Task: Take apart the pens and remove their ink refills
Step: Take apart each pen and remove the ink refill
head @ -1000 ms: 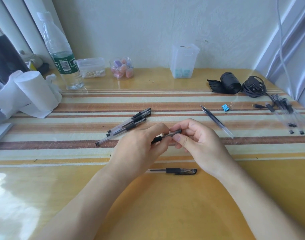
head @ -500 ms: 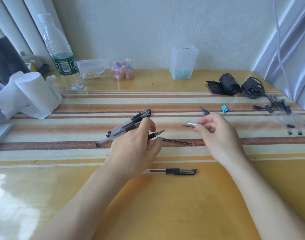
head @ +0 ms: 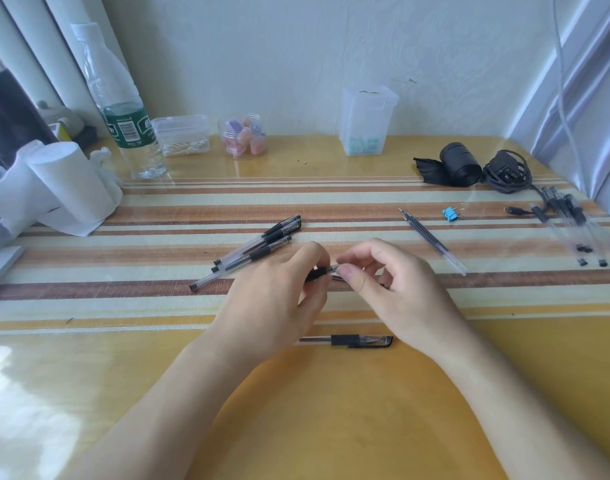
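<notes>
My left hand (head: 272,306) grips a pen (head: 319,273) by its black grip section, just above the striped table mat. My right hand (head: 400,296) pinches the clear front end of the same pen between thumb and forefinger; my fingers hide most of the pen. Three whole pens (head: 255,252) lie in a loose pile to the upper left of my hands. A capped pen (head: 352,341) lies under my wrists. Removed ink refills (head: 431,240) lie side by side at the right. Several empty clear barrels (head: 573,226) lie at the far right edge.
A water bottle (head: 123,126), paper rolls (head: 64,188), a cotton swab box (head: 180,135) and a jar (head: 243,135) line the back left. A clear box (head: 365,123), black roll (head: 459,164), cable bundle (head: 507,173) and blue binder clip (head: 449,214) sit at the back right.
My right hand drew away to the right with a small front piece half a second ago. It has now come back and pinches the pen's front end beside my left hand.
</notes>
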